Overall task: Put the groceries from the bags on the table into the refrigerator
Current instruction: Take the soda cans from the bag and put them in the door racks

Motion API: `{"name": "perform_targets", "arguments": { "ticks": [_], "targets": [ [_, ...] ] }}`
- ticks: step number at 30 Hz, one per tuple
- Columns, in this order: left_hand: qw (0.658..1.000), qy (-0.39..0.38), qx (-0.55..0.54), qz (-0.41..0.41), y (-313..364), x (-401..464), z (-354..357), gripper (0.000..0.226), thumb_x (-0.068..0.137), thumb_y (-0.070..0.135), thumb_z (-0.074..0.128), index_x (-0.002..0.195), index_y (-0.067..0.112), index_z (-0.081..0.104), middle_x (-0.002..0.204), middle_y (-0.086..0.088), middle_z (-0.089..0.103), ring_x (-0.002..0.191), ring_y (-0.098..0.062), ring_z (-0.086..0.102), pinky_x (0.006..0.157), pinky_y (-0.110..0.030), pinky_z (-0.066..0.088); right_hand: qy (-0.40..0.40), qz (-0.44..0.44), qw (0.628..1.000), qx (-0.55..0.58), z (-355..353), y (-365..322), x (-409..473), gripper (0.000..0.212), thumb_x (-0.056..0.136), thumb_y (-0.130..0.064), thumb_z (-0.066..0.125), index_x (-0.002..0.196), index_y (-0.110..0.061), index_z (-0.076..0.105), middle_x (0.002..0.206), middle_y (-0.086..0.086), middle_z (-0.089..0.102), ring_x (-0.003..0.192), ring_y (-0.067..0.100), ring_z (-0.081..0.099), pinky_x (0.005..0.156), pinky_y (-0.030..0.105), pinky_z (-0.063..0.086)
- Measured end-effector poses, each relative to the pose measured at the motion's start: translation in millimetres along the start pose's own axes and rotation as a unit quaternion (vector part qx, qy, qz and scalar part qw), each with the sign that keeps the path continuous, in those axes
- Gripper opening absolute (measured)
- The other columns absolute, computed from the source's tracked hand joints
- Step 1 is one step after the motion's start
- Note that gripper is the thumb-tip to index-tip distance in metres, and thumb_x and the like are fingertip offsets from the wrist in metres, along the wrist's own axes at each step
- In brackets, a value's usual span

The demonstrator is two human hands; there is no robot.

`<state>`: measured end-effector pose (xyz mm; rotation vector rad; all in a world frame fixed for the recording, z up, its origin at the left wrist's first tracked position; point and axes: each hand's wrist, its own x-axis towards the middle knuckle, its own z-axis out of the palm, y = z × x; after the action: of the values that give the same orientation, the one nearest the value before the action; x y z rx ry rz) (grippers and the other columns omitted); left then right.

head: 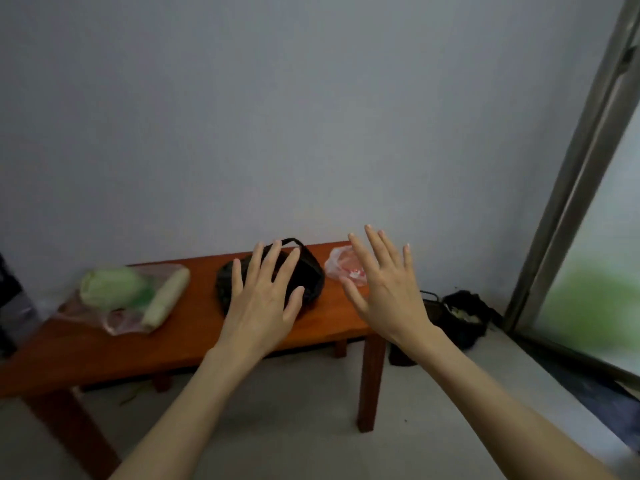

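Note:
A low orange-brown wooden table (180,337) stands against the grey wall. On its left lies a clear plastic bag (114,317) holding a pale green cabbage (110,285) and a long white radish (166,294). A black bag (311,271) with a loop handle sits in the middle. At the far right end lies a clear bag with pink and red contents (341,263). My left hand (265,296) hovers in front of the black bag with fingers spread. My right hand (384,285) is raised beside the pink bag, fingers straight. Both hold nothing. No refrigerator is in view.
A dark basket with a black bag of scraps (460,315) sits on the floor right of the table. A metal-framed sliding glass door (571,188) runs along the right. A dark object (8,299) stands at the left edge. The floor (294,410) is pale tile.

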<state>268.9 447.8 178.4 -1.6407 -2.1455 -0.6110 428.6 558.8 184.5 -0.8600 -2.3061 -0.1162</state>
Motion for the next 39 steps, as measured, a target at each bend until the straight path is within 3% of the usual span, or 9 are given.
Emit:
{"name": "perform_targets", "arguments": {
  "ticks": [3, 7, 10, 18, 25, 29, 34, 39],
  "targets": [
    [0.999, -0.02, 0.021, -0.035, -47.4, 10.7, 28.7, 0.066, 0.087, 0.05, 0.014, 0.148, 0.025, 0.019, 0.157, -0.004, 0.015, 0.145, -0.024, 0.003, 0.114, -0.049, 0.001, -0.025, -0.009, 0.999, 0.034, 56.7, -5.1, 30.9, 0.063, 0.091, -0.051, 0.033, 0.147, -0.023, 0.024, 0.155, 0.008, 0.021, 0.144, 0.026, 0.016, 0.114, 0.052, 0.01],
    [0.994, -0.066, 0.03, -0.088, -98.5, 33.7, 69.8, 0.056, 0.097, 0.04, 0.036, 0.148, 0.024, 0.02, 0.157, -0.005, 0.013, 0.145, -0.025, 0.001, 0.117, -0.05, 0.005, -0.061, 0.0, 0.995, 0.077, 123.9, -0.6, 70.0, 0.062, 0.093, -0.046, 0.042, 0.147, -0.022, 0.022, 0.156, 0.007, 0.019, 0.145, 0.024, 0.011, 0.116, 0.05, 0.007],
    [0.987, -0.113, 0.02, -0.109, -124.0, 50.2, 98.9, 0.055, 0.098, 0.041, 0.033, 0.148, 0.025, 0.017, 0.158, -0.002, 0.008, 0.145, -0.021, -0.005, 0.116, -0.046, 0.001, -0.091, 0.013, 0.991, 0.098, 163.9, 9.3, 91.2, 0.06, 0.095, -0.043, 0.043, 0.147, -0.02, 0.024, 0.155, 0.008, 0.021, 0.145, 0.023, 0.011, 0.116, 0.046, 0.004],
    [0.974, -0.181, -0.034, -0.129, -183.2, 104.5, 164.2, 0.051, 0.099, 0.039, 0.03, 0.147, 0.025, 0.023, 0.157, 0.001, 0.009, 0.145, -0.016, -0.006, 0.117, -0.04, 0.001, -0.157, 0.034, 0.977, 0.143, 255.3, 34.4, 143.8, 0.056, 0.096, -0.036, 0.045, 0.144, -0.01, 0.032, 0.152, 0.009, 0.029, 0.143, 0.023, 0.019, 0.118, 0.04, 0.015],
    [0.972, -0.213, -0.046, -0.085, -233.6, 174.8, 235.6, 0.051, 0.1, 0.038, 0.031, 0.148, 0.021, 0.022, 0.157, 0.003, 0.013, 0.145, -0.012, -0.002, 0.116, -0.036, -0.001, -0.222, 0.038, 0.969, 0.098, 339.9, 57.9, 183.5, 0.055, 0.098, -0.037, 0.039, 0.146, -0.015, 0.026, 0.155, 0.005, 0.022, 0.145, 0.019, 0.012, 0.117, 0.037, 0.007],
    [0.969, -0.237, -0.052, -0.048, -270.5, 229.8, 290.2, 0.047, 0.1, 0.034, 0.034, 0.144, 0.02, 0.032, 0.154, 0.001, 0.024, 0.144, -0.015, 0.012, 0.116, -0.034, 0.007, -0.25, 0.056, 0.964, 0.072, 395.1, 68.9, 220.4, 0.056, 0.098, -0.038, 0.037, 0.148, -0.016, 0.022, 0.156, 0.005, 0.019, 0.145, 0.019, 0.011, 0.118, 0.036, 0.006],
    [0.95, -0.304, -0.067, 0.038, -308.6, 290.3, 366.0, 0.041, 0.1, 0.03, 0.036, 0.139, 0.019, 0.041, 0.147, 0.002, 0.037, 0.139, -0.014, 0.026, 0.115, -0.031, 0.019, -0.323, 0.081, 0.942, 0.048, 464.0, 82.2, 261.7, 0.06, 0.099, -0.039, 0.035, 0.15, -0.02, 0.011, 0.158, 0.003, 0.006, 0.146, 0.02, 0.001, 0.118, 0.038, 0.002],
    [0.912, -0.39, -0.046, 0.118, -322.8, 324.7, 429.1, 0.044, 0.1, 0.026, 0.037, 0.144, 0.022, 0.031, 0.151, 0.003, 0.029, 0.141, -0.014, 0.019, 0.116, -0.035, 0.014, -0.392, 0.083, 0.916, 0.029, 514.6, 96.9, 272.7, 0.061, 0.1, -0.039, 0.031, 0.15, -0.02, 0.003, 0.158, 0.001, -0.006, 0.145, 0.021, -0.011, 0.116, 0.039, -0.006]
  ]
}}
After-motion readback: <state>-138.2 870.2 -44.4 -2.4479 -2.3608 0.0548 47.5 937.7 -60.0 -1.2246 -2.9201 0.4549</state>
